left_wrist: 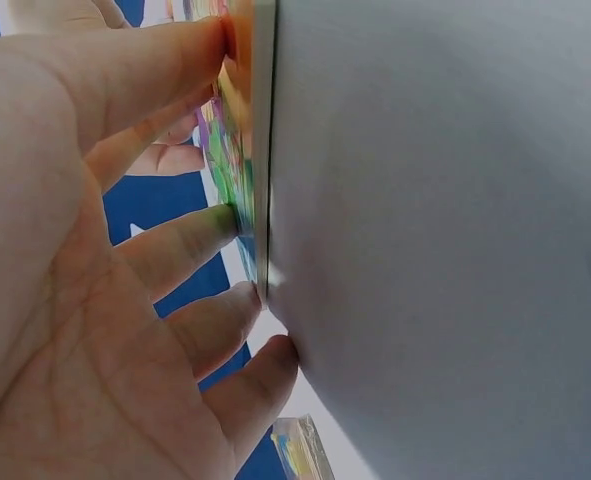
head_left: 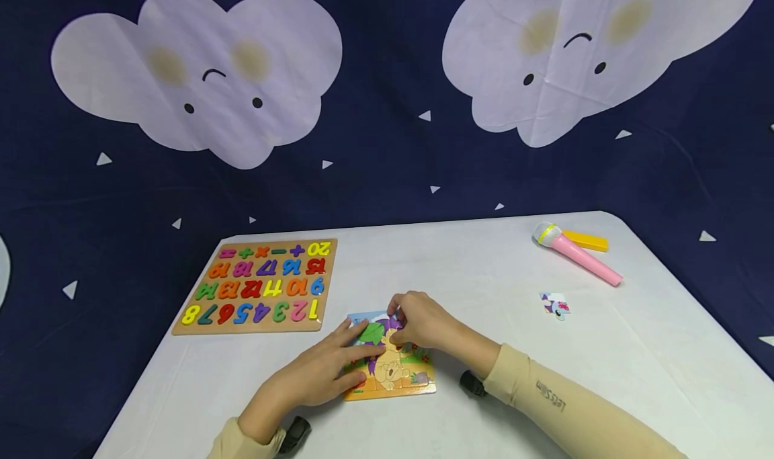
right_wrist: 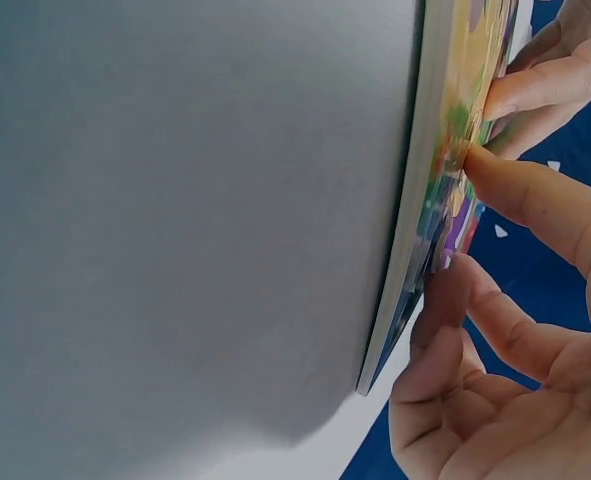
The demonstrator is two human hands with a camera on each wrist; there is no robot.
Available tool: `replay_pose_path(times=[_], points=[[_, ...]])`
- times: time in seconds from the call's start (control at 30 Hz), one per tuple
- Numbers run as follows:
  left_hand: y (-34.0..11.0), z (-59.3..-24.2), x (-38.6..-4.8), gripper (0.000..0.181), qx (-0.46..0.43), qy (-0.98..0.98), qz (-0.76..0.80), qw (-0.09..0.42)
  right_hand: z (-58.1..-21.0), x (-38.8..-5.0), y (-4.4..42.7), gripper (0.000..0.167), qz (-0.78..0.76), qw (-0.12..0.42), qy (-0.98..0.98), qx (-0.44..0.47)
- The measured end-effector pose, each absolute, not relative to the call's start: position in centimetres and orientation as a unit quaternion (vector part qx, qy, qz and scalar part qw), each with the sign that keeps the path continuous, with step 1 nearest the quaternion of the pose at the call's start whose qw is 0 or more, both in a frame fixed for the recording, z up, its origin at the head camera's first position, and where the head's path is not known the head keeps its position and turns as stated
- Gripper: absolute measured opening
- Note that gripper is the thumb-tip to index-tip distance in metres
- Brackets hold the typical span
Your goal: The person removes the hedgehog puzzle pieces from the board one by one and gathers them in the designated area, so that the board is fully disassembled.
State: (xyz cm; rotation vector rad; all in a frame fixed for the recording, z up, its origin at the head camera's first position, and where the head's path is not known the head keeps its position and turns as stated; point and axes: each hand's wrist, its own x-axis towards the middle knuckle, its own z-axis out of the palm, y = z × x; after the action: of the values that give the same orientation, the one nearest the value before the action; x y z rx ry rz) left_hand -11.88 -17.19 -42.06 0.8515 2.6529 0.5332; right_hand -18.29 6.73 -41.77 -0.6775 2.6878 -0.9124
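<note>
A small jigsaw puzzle [head_left: 387, 384] with a cartoon animal and an orange lower border lies flat on the table. My left hand [head_left: 320, 368] rests on its left part, fingers spread, with the thumb on the lower edge. In the left wrist view, the left fingertips [left_wrist: 220, 222] touch the board's face and edge. Over the upper right of the puzzle, my right hand [head_left: 426, 321] pinches a puzzle piece between thumb and forefinger; the fingers mostly hide it. The other right fingers [right_wrist: 440, 365] curl near the board's edge. A loose puzzle piece [head_left: 554, 304] lies to the right.
On the left lies a wooden number board [head_left: 254, 287] with colourful numerals and signs. A pink toy microphone [head_left: 577, 254] lies at the back right, beside a yellow block [head_left: 589, 241]. The white table [head_left: 484, 264] ends at a dark blue cloud-patterned cloth [head_left: 387, 177].
</note>
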Motion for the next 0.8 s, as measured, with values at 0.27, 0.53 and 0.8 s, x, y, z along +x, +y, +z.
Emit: replay_pose_path(times=[0.27, 0.53, 0.8], points=[[-17.19, -42.11, -11.88, 0.047, 0.290, 0.926, 0.185, 0.157, -41.56, -18.30, 6.67, 0.036, -0.302, 0.116, 0.920, -0.222], [-17.10, -42.14, -11.89, 0.047, 0.288, 0.925, 0.187, 0.161, -41.56, -18.55, 6.61, 0.038, -0.317, 0.132, 0.916, -0.209], [-17.06, -42.07, -11.86, 0.047, 0.288, 0.925, 0.189, 0.162, -41.55, -18.76, 6.70, 0.037, -0.325, 0.129, 0.913, -0.210]])
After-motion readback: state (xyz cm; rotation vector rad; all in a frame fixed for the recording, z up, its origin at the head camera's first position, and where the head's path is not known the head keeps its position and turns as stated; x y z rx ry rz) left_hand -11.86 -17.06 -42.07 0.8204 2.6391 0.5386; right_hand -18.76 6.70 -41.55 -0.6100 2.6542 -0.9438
